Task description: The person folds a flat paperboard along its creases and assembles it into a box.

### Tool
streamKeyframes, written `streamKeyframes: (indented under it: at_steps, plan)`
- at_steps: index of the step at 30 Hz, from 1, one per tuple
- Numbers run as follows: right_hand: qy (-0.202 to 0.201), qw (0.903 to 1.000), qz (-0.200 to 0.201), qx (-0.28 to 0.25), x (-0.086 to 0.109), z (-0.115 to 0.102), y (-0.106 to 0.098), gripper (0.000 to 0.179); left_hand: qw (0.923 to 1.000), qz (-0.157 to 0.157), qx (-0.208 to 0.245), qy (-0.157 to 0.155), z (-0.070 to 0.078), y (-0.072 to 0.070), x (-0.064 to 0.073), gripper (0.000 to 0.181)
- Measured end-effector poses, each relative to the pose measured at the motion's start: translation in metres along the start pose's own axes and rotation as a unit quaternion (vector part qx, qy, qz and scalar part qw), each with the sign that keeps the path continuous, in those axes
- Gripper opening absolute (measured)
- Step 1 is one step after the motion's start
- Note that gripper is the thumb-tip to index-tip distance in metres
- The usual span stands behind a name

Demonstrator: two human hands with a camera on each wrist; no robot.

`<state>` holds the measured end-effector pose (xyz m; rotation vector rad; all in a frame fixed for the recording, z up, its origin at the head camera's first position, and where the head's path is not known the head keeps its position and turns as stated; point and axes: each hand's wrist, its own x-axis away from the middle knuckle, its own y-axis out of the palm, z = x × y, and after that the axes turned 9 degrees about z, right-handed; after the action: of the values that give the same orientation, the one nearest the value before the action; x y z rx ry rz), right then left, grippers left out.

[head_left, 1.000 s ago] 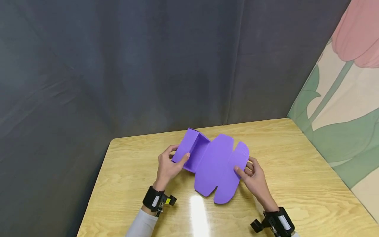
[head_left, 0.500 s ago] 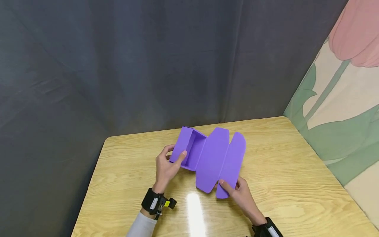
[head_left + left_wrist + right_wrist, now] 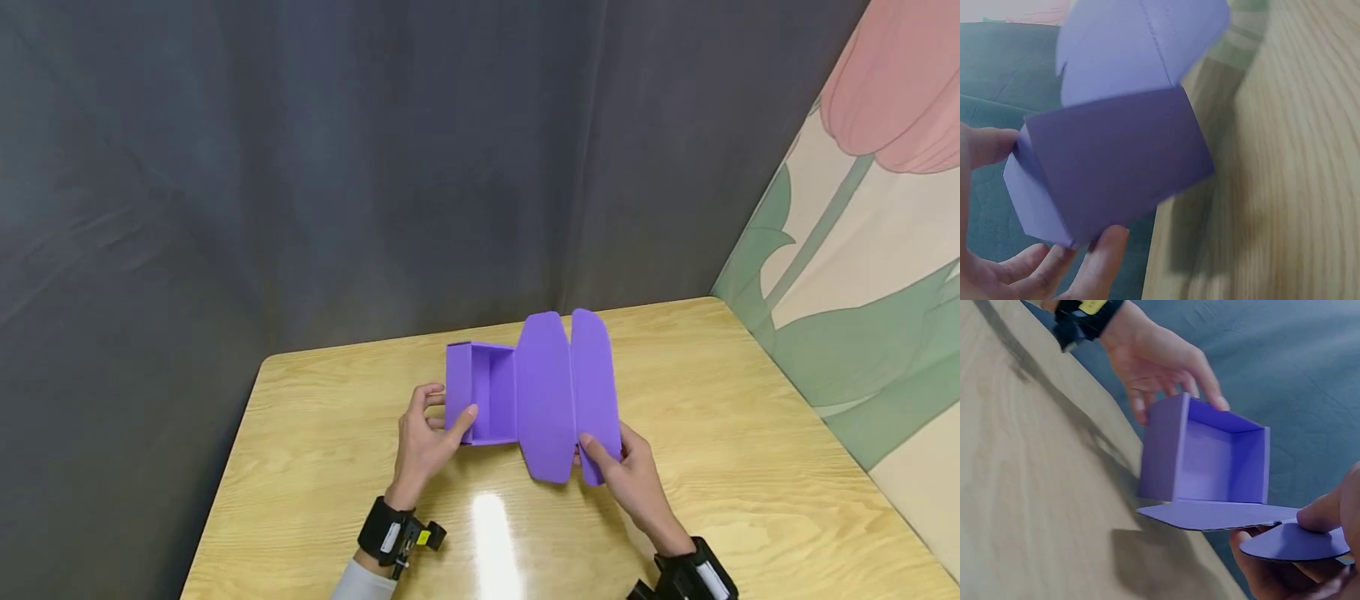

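A purple cardboard box is held above the table, its lid unfolded to the right. My left hand grips the tray part at its left wall, thumb on the top edge and fingers beneath, as the left wrist view also shows. In the right wrist view the tray's inside holds nothing. The wide lid panel spreads out from the tray's right side. Beyond a crease comes the narrower front flap. My right hand pinches that flap near its lower end, thumb on top and fingers behind.
The wooden table lies under both hands, with a bright light reflection near its front. A dark grey curtain hangs behind its back edge. At the right is a fabric with a tulip print.
My right hand has slid from the flap's outer side to its lower end. The box has turned slightly, so its panels stand more upright in view. The left hand keeps its grip.
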<state>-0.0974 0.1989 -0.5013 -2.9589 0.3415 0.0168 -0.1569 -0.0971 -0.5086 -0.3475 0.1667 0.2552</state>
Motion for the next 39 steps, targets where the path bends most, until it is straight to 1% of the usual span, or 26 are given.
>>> streamKeyframes:
  at_steps: [2,4,8,12,14,16,19,21,24,27,30,33,35,37,39]
  plan:
    - [-0.02,0.9998,-0.006,-0.005,-0.002,-0.003,-0.001,0.031,0.9998,-0.011,-0.012,-0.006,-0.004,-0.002,0.003,0.067]
    - [-0.048,0.9988,-0.001,0.001,-0.006,-0.007,-0.004,0.028,0.9995,-0.028,-0.014,-0.009,-0.006,-0.002,0.005,0.069]
    - [-0.108,0.9939,0.015,0.015,-0.019,-0.016,-0.01,0.029,0.9979,-0.064,-0.003,-0.011,-0.009,0.001,0.005,0.073]
    - [-0.156,0.9872,0.014,0.031,-0.03,-0.025,-0.014,0.024,0.9959,-0.084,-0.004,-0.033,-0.011,0.002,0.009,0.079]
    - [-0.182,0.981,0.02,0.064,-0.034,-0.029,-0.016,0.019,0.9953,-0.087,-0.011,-0.042,-0.013,0.001,0.012,0.082]
    - [-0.209,0.9721,0.03,0.102,-0.036,-0.033,-0.016,0.016,0.9952,-0.083,-0.021,-0.047,-0.014,0.0,0.014,0.084]
    - [-0.248,0.9545,0.041,0.161,-0.04,-0.041,-0.017,0.012,0.9958,-0.068,-0.051,-0.035,-0.014,0.0,0.014,0.086]
    - [-0.268,0.9456,0.034,0.182,-0.044,-0.048,-0.018,0.01,0.9958,-0.054,-0.07,-0.024,-0.013,0.0,0.013,0.085]
    - [-0.291,0.9359,0.007,0.198,-0.051,-0.057,-0.02,0.008,0.9962,-0.034,-0.08,-0.009,-0.011,-0.002,0.011,0.081]
    - [-0.305,0.9278,-0.033,0.212,-0.061,-0.066,-0.022,0.007,0.9973,-0.024,-0.069,0.005,-0.01,-0.003,0.008,0.074]
    - [-0.304,0.9213,-0.082,0.227,-0.071,-0.075,-0.026,0.009,0.9976,-0.011,-0.064,0.026,-0.009,-0.001,0.006,0.065]
    - [-0.297,0.9166,-0.12,0.239,-0.079,-0.081,-0.028,0.008,0.9975,-0.003,-0.061,0.037,-0.009,0.001,0.004,0.059]
    - [-0.293,0.9139,-0.138,0.245,-0.084,-0.083,-0.028,0.003,0.9977,-0.003,-0.056,0.038,-0.009,0.002,0.003,0.057]
    - [-0.29,0.9105,-0.159,0.248,-0.089,-0.083,-0.029,0.007,0.9981,-0.008,-0.05,0.036,-0.009,0.003,0.002,0.056]
    - [-0.287,0.9068,-0.183,0.248,-0.095,-0.083,-0.03,0.01,0.9981,-0.009,-0.044,0.042,-0.009,0.003,0.001,0.056]
